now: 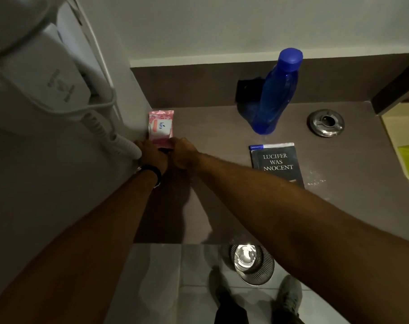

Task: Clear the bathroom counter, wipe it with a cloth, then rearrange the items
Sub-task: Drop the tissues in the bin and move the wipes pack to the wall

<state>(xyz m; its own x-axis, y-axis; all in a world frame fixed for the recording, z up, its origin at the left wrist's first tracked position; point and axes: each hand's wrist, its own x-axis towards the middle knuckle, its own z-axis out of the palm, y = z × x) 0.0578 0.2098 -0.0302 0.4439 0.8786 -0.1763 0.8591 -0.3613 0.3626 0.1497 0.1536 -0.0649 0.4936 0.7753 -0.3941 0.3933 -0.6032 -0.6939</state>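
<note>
A pink wet-wipes pack [161, 126] lies flat in the back left corner of the dark brown counter [210, 183], against the wall. My left hand [152, 155] and my right hand [183, 153] both grip its near edge, side by side. A blue bottle [277, 92] stands at the back of the counter. A dark book [277, 164] lies to its front, with a blue-capped pen [271, 146] along its top edge. A round metal ashtray [325, 122] sits at the back right. No cloth is clearly in view.
A white wall-mounted hair dryer [46, 78] with a coiled cord [100, 127] hangs left of the counter, close to my left hand. A small black object [248, 90] sits behind the bottle. A basin edge [400, 146] shows at far right. A metal bin [251, 263] stands on the floor below.
</note>
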